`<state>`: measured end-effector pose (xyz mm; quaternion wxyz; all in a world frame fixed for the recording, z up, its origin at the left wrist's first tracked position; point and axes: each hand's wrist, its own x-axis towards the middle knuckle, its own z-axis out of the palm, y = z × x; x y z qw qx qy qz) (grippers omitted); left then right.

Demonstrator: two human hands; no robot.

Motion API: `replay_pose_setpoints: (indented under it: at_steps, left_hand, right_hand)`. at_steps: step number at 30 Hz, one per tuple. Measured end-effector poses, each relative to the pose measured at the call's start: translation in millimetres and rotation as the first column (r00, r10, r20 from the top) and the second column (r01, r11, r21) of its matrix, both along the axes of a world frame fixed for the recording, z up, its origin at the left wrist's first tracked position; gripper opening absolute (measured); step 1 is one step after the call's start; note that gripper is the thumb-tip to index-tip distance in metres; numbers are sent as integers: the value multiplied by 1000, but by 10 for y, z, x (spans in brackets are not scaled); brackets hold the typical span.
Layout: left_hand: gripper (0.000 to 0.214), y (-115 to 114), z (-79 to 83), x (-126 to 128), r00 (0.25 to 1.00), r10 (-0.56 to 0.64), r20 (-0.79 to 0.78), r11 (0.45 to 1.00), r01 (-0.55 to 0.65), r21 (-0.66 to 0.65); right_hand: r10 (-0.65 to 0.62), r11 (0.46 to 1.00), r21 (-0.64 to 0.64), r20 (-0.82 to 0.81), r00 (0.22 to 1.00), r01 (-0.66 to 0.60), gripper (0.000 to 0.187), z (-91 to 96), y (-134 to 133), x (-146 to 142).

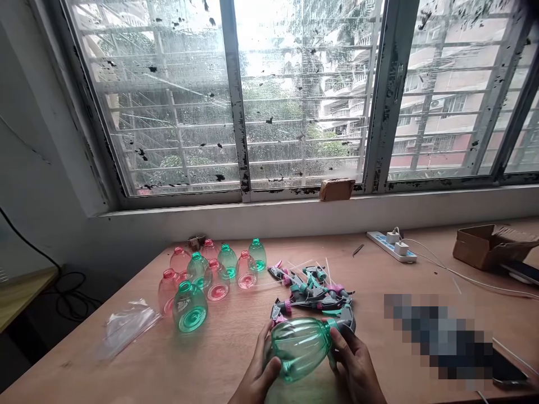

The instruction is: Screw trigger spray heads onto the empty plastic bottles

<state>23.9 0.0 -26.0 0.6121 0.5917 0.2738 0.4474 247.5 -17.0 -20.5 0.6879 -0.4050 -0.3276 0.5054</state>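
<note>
A clear green plastic bottle (pixel 301 345) lies on its side between my hands, low over the front of the table. My left hand (pixel 261 370) is wrapped round its base end. At the neck, my right hand (pixel 353 359) closes on the green collar of a grey spray head (pixel 346 318) that sits at the bottle's mouth. Whether the collar is fully screwed on, I cannot tell. Just behind the bottle is a pile of spray heads (pixel 314 292) in grey, pink and green, with thin white tubes.
Several red bottles (pixel 218 283) and green bottles (pixel 192 308) stand at the left back. A clear plastic bag (pixel 128 325) lies left. A power strip (pixel 391 247), a cardboard box (pixel 484 247) and a phone (pixel 509 367) are on the right.
</note>
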Motion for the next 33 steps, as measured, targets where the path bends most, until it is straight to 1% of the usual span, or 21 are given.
replay_pose_setpoints:
  at_steps: [2, 4, 5, 6, 8, 10, 11, 13, 15, 17, 19, 22, 25, 27, 30, 33]
  left_hand:
    - [80, -6, 20, 8, 1000, -4, -29, 1000, 4, 10]
    - [82, -30, 24, 28, 998, -24, -50, 998, 26, 50]
    - [85, -47, 17, 42, 998, -15, -65, 996, 21, 91]
    - [88, -64, 3, 56, 996, 13, -87, 989, 0, 147]
    - [92, -92, -42, 76, 986, 96, -135, 958, -55, 280]
    - [102, -101, -101, 77, 979, 133, -151, 935, -73, 347]
    - [108, -96, -128, 68, 981, 127, -148, 935, -68, 349]
    - [114, -64, -164, 37, 988, 86, -130, 955, -45, 292]
    - [106, -17, -164, 1, 991, 59, -122, 982, -36, 186]
    - [96, 26, -130, -23, 992, 32, -119, 998, -24, 66]
    - [88, 45, -85, -28, 993, 10, -120, 1000, -10, 6]
    - [82, 21, -50, -7, 997, 7, -82, 999, -3, 54]
    - [92, -21, -84, 21, 998, 58, -29, 992, -54, 116]
    - [100, -33, -124, 30, 996, 77, -34, 988, -71, 136]
    - [105, -18, -144, 30, 998, 37, -42, 990, -31, 141]
    - [98, -2, -47, 23, 999, -33, -26, 994, 35, 104]
  right_hand:
    - [14, 1000, 12, 14, 1000, -14, 49, 1, -2, 12]
    - [26, 999, 25, 38, 999, -27, 48, -1, 7, 36]
    - [35, 999, 33, 56, 998, -37, 47, -3, 15, 49]
    - [49, 998, 40, 78, 996, -52, 46, -6, 22, 62]
    - [56, 997, 55, 112, 992, -63, 45, -16, 33, 79]
    - [35, 997, 66, 119, 992, -43, 45, -32, 35, 75]
    - [22, 997, 69, 112, 993, -30, 45, -42, 33, 66]
    - [9, 997, 76, 90, 996, -16, 45, -61, 26, 41]
    - [10, 996, 83, 76, 997, -16, 44, -71, 19, 16]
    - [-8, 996, 89, 67, 998, 2, 46, -70, 17, 0]
    - [-18, 997, 78, 65, 998, 13, 48, -55, 16, -6]
    - [-11, 999, 48, 52, 999, 8, 50, -19, 13, -9]
    - [-16, 999, 43, 44, 999, 14, 51, 9, 6, -6]
    - [-11, 999, 42, 52, 999, 9, 52, 12, 5, 1]
    - [7, 999, 41, 64, 998, -9, 55, -21, 13, 17]
    - [-15, 996, 85, 75, 997, 8, 52, -92, 20, 37]
